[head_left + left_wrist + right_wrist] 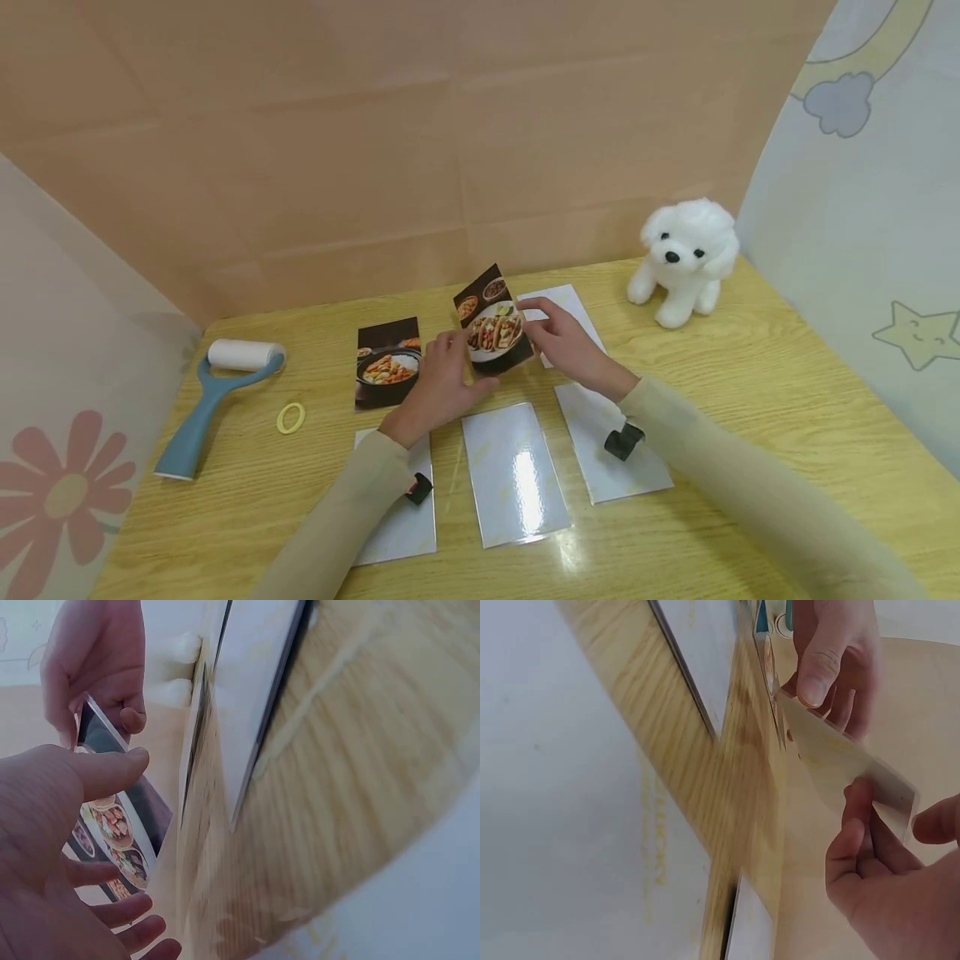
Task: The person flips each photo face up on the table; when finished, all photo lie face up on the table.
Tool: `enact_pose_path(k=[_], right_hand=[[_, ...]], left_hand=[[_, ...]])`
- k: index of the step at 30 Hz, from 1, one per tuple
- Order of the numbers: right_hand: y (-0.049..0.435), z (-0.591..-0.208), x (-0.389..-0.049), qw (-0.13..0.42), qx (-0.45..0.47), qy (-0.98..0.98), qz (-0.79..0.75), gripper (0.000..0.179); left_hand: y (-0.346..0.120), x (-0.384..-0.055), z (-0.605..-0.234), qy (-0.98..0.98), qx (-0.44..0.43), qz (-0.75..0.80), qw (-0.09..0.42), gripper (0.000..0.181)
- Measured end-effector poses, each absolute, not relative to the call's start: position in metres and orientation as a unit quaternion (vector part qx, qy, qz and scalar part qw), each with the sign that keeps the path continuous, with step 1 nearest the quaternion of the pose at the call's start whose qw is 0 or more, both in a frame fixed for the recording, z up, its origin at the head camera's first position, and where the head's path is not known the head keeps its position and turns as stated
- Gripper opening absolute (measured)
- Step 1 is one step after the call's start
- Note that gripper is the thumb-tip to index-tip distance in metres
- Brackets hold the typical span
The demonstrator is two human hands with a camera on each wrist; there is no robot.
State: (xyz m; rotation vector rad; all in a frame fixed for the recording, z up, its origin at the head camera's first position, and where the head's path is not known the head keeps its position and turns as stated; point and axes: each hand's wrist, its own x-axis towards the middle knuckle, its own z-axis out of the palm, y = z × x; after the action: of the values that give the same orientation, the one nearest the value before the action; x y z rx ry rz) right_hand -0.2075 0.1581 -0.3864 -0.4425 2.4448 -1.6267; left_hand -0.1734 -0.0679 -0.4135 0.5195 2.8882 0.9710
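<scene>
A photo of tacos (495, 327) is tilted up off the table between the two hands. My right hand (564, 339) holds its right edge, with fingers bent against the white back (829, 754) in the right wrist view. At the left side of the photo is my left hand (441, 379); in the left wrist view its fingers (124, 909) are spread and its thumb stretches across in front of the picture. Whether that thumb presses on the photo is hard to tell. Left of it, a photo of a rice dish (387, 367) lies picture up.
Several white-backed cards lie face down, among them a middle one (516, 475) and one under the right forearm (615, 446). A blue-handled lint roller (198, 421) and a yellow ring (291, 418) are at left. A white plush dog (684, 258) sits at back right.
</scene>
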Motion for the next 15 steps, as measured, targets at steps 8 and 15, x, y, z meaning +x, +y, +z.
enact_pose_path(k=[8, 15], right_hand=[[0.158, -0.3908, -0.207, 0.078, -0.159, 0.81, -0.559, 0.046], [0.1591, -0.3929, -0.2058, 0.075, -0.17, 0.801, -0.569, 0.047]], left_hand=[[-0.0741, -0.1735, -0.4142, 0.942, 0.14, 0.302, 0.027, 0.097], [-0.0782, -0.1745, -0.4123, 0.944, 0.123, 0.304, 0.038, 0.101]])
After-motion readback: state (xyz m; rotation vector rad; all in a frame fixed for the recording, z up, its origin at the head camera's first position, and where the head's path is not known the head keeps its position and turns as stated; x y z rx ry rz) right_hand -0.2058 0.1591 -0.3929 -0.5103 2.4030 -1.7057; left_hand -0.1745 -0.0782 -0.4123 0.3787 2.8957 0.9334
